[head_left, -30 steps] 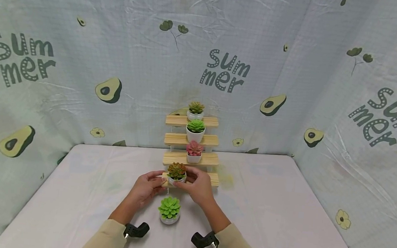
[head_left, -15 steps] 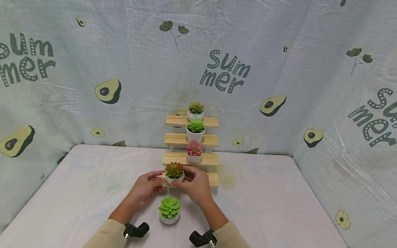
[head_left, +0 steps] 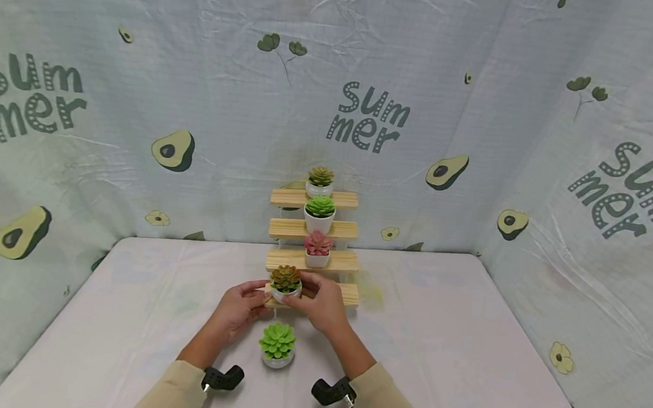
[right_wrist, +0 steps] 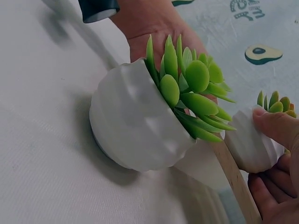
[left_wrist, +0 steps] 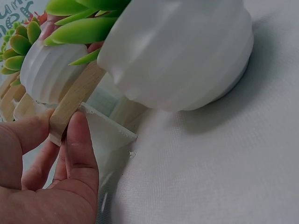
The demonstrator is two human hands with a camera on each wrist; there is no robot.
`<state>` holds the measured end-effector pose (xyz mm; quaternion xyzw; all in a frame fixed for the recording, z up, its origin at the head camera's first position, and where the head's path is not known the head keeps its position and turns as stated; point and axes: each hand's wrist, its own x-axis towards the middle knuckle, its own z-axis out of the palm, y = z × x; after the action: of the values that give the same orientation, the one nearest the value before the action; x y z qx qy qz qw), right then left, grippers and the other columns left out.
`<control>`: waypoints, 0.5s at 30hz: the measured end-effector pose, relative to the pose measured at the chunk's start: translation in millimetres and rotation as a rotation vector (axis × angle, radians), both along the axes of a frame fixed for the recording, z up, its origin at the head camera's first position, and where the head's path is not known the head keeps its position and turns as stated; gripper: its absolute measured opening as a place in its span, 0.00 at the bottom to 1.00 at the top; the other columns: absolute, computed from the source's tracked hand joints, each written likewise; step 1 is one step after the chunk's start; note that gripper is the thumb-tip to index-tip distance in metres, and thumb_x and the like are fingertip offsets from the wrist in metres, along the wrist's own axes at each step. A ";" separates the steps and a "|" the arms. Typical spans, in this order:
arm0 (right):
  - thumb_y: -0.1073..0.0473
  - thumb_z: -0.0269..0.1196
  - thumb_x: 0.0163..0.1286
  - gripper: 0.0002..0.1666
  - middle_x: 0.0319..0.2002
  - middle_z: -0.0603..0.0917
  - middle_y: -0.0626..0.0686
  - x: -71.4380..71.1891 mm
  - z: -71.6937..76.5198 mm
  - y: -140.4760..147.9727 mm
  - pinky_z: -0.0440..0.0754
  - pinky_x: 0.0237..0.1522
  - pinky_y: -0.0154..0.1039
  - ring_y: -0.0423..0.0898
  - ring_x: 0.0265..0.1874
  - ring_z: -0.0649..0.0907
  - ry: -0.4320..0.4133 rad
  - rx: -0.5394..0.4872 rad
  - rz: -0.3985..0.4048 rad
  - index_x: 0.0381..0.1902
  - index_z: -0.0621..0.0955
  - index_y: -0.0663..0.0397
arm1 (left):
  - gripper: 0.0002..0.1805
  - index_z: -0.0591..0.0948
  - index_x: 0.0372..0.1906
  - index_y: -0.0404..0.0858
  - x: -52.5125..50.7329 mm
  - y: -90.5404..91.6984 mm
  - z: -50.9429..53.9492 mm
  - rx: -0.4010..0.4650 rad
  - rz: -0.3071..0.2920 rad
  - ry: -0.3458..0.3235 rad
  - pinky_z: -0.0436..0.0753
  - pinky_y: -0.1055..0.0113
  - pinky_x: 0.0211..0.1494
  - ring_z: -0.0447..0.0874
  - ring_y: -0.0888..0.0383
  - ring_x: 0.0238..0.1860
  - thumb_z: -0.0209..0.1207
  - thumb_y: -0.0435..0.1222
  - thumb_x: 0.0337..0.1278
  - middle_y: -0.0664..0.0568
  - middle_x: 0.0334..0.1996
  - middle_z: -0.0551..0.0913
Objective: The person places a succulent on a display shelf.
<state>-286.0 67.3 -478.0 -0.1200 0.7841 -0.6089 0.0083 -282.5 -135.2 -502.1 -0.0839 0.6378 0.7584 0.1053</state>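
My right hand (head_left: 322, 304) grips the white pot of a brown-and-green succulent (head_left: 286, 279) at the left part of the lowest slat of a wooden tiered plant stand (head_left: 348, 293). In the right wrist view its thumb lies against the ribbed white pot (right_wrist: 252, 140). My left hand (head_left: 238, 311) pinches the left end of that slat; the left wrist view shows thumb and fingers about the wooden slat (left_wrist: 74, 100). In front of the stand, a bright green succulent (head_left: 277, 343) in a white pot sits on the table, touched by neither hand.
Higher slats bear a pink succulent (head_left: 318, 247), a green succulent (head_left: 320, 211) and, at the top, an olive-green succulent (head_left: 320, 181), each in a white pot. Behind the white-covered table (head_left: 437, 343) hangs a printed cloth (head_left: 224, 111).
My right hand has shifted the brown-and-green succulent slightly left along the lowest slat, mostly in the first half second. My left hand keeps its place on the slat's end.
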 end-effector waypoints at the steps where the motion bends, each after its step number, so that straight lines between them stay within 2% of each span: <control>1: 0.54 0.78 0.60 0.34 0.60 0.84 0.60 0.7 0.2 -0.1 0.87 0.56 0.41 0.54 0.58 0.86 -0.004 0.001 0.002 0.63 0.81 0.58 | 0.27 0.69 0.71 0.29 0.3 -0.6 0.1 -0.003 0.003 -0.001 0.87 0.70 0.43 0.86 0.62 0.40 0.59 0.29 0.72 0.51 0.44 0.85; 8: 0.53 0.78 0.60 0.37 0.63 0.82 0.59 9.2 -1.9 3.5 0.85 0.59 0.44 0.55 0.61 0.84 -0.023 -0.011 -0.015 0.65 0.80 0.57 | 0.27 0.70 0.71 0.30 0.8 -0.7 1.4 0.004 0.009 -0.012 0.87 0.70 0.44 0.86 0.62 0.40 0.59 0.30 0.72 0.51 0.45 0.85; 15: 0.55 0.77 0.61 0.32 0.59 0.83 0.59 26.2 -3.5 11.4 0.84 0.61 0.46 0.57 0.59 0.84 0.121 0.022 -0.059 0.61 0.82 0.60 | 0.26 0.70 0.71 0.29 0.2 -1.3 -0.3 0.007 0.000 -0.004 0.87 0.71 0.42 0.86 0.62 0.39 0.58 0.29 0.73 0.52 0.41 0.85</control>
<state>-259.9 78.8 -481.5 -0.1333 0.7929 -0.5919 -0.0554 -282.3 -136.5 -502.4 -0.0850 0.6350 0.7604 0.1066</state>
